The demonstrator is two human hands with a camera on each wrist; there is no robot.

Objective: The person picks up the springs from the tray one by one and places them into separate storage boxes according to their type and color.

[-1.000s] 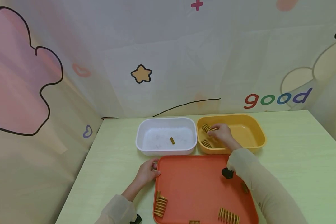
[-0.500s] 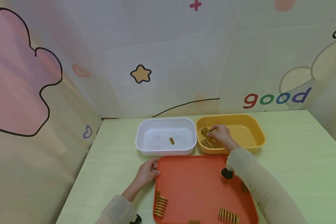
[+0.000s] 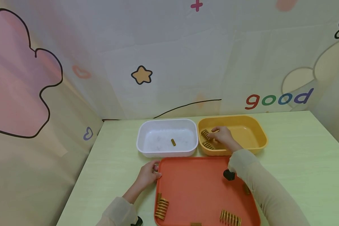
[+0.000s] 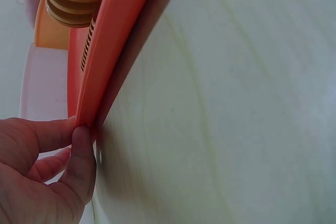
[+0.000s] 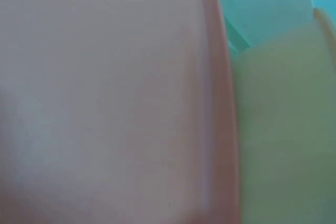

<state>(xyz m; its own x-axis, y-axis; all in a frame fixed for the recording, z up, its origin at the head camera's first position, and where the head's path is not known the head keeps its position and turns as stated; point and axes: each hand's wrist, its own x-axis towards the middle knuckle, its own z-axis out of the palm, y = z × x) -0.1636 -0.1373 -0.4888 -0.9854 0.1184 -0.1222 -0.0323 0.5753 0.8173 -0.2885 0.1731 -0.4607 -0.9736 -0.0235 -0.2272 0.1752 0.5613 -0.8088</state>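
Observation:
My left hand (image 3: 147,174) pinches the left rim of an orange-red tray (image 3: 197,185) between thumb and fingers; the left wrist view shows this grip close up. Inside the yellow bin (image 3: 247,138), my right hand (image 3: 222,137) has its fingers spread apart beside a large brass-coloured spring (image 3: 205,134), fingertips close to it. Whether they touch it is hard to tell. A second large spring (image 3: 207,145) lies just in front of that one. Large springs (image 3: 162,209) (image 3: 230,217) and small springs (image 3: 247,189) (image 3: 196,224) lie along the tray's edges.
Left of the yellow bin stands a white bin (image 3: 147,141) with one small spring (image 3: 173,142) in it. Both bins sit behind the tray on a pale green table (image 3: 296,163). A printed cloth (image 3: 175,62) hangs behind. The right wrist view is blurred.
The large spring at my right fingertips has gone down and left onto the yellow bin's floor. My right fingers have loosened from it. The left hand has stayed on the tray rim.

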